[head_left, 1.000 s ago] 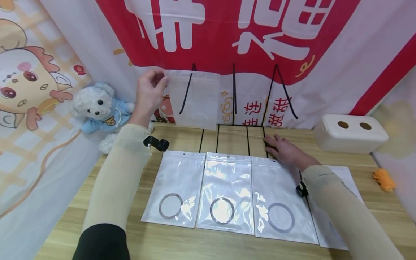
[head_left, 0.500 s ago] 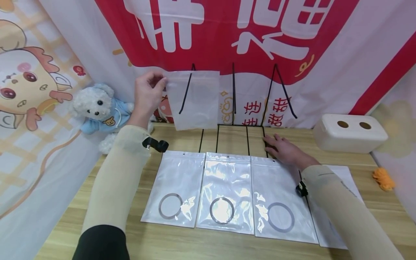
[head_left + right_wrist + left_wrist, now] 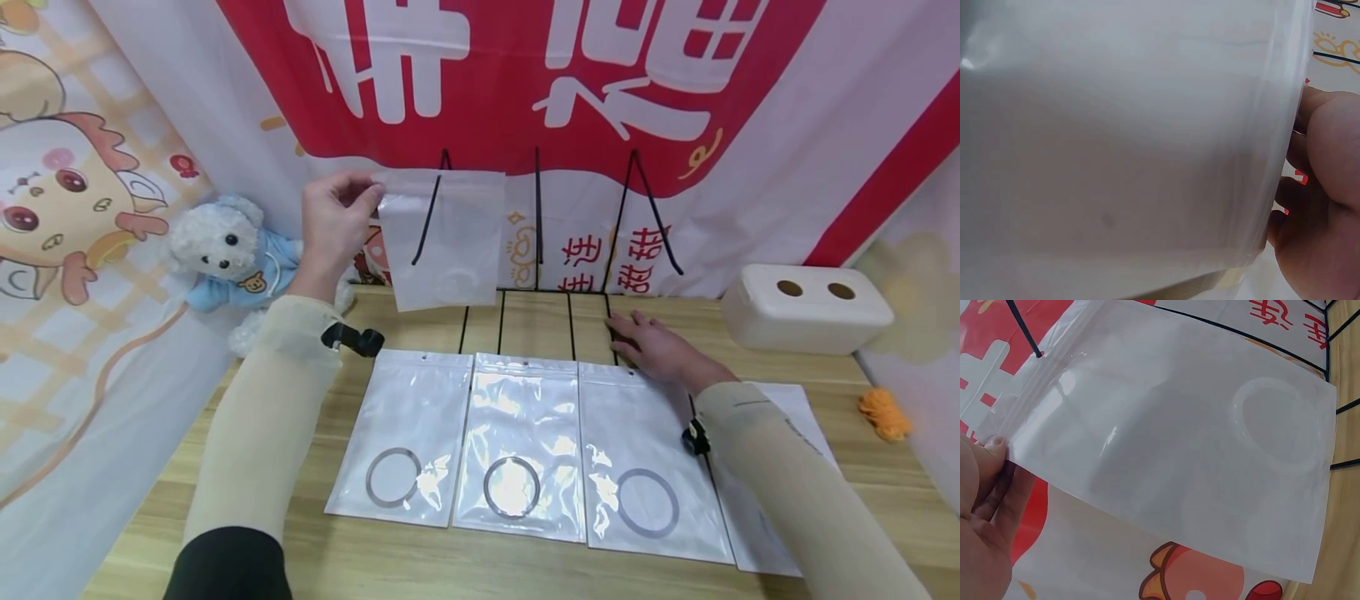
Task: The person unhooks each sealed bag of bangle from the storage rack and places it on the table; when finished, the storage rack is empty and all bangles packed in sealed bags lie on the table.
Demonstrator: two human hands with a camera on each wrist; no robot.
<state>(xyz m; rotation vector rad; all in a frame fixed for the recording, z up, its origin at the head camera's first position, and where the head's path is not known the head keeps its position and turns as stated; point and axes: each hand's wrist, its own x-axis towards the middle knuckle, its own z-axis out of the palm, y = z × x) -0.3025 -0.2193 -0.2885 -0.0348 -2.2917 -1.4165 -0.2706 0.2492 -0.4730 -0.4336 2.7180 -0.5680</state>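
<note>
My left hand [image 3: 335, 221], thumb against fingers, pinches the top left corner of a clear zip bag [image 3: 450, 242] by the back cloth. A black hook [image 3: 426, 221] meets the bag's top strip, and a pale ring [image 3: 1237, 415] shows through its lower part in the left wrist view. My right hand [image 3: 660, 350] rests low at the black wire rack base [image 3: 572, 325], its fingers loosely bent on the wire. Just in front of it lies a silvery zip bag [image 3: 660, 450] with a ring, which fills most of the right wrist view.
Beside it lie two similar bags [image 3: 397, 392] [image 3: 525, 392] with rings, and a further bag [image 3: 787, 400] partly under my right forearm. More hooks [image 3: 537, 208] [image 3: 658, 212] stick out at the back. A plush bear [image 3: 232, 242], white box [image 3: 810, 321] and orange yarn bundle [image 3: 885, 412] stand around.
My left hand and the bag it pinches have come slightly down and left, toward me, with the bag's lower edge hanging a little lower. The right hand stays in place.
</note>
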